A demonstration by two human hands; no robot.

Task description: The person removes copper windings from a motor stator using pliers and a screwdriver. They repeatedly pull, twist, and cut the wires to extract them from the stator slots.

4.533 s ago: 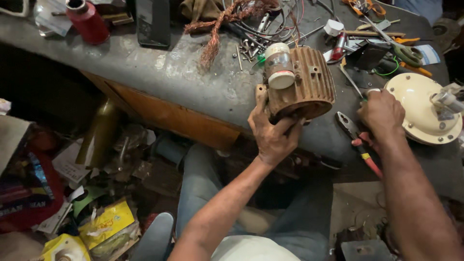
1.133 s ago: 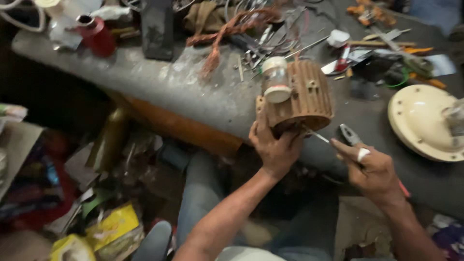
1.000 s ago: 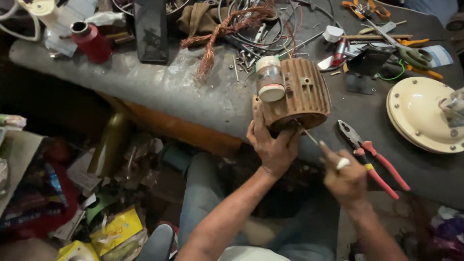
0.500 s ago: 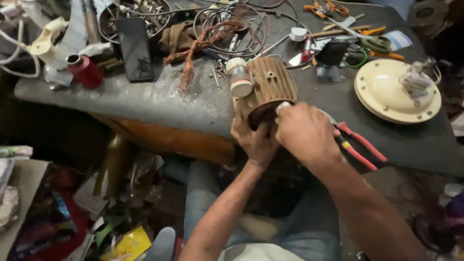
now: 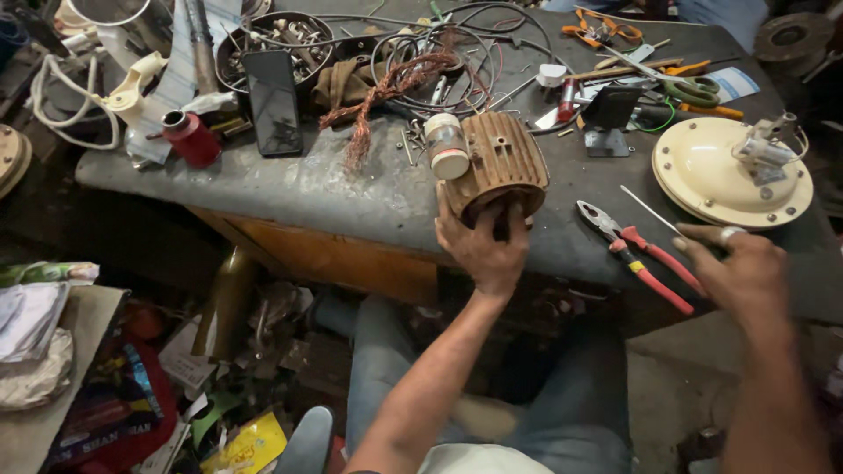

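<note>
My left hand (image 5: 481, 247) grips the near end of a brown ribbed motor housing (image 5: 499, 160) that stands at the front edge of the grey workbench (image 5: 290, 189). A small jar with a pale cap (image 5: 446, 146) touches the housing's left side. My right hand (image 5: 739, 274) hovers to the right, off the housing, pinching a thin metal rod (image 5: 648, 209) that points up and left. Red-handled pliers (image 5: 643, 256) lie on the bench between my two hands.
A cream round cover plate (image 5: 702, 175) with a metal fitting sits at right. Behind are tangled wires, a copper wire bundle (image 5: 386, 92), a black phone (image 5: 272, 101), a red can (image 5: 191, 139) and a bowl of screws (image 5: 281, 31). Litter covers the floor at left.
My right hand has pulled away from the housing's near end and moved right with the thin rod. My left hand keeps its grip on the housing.
</note>
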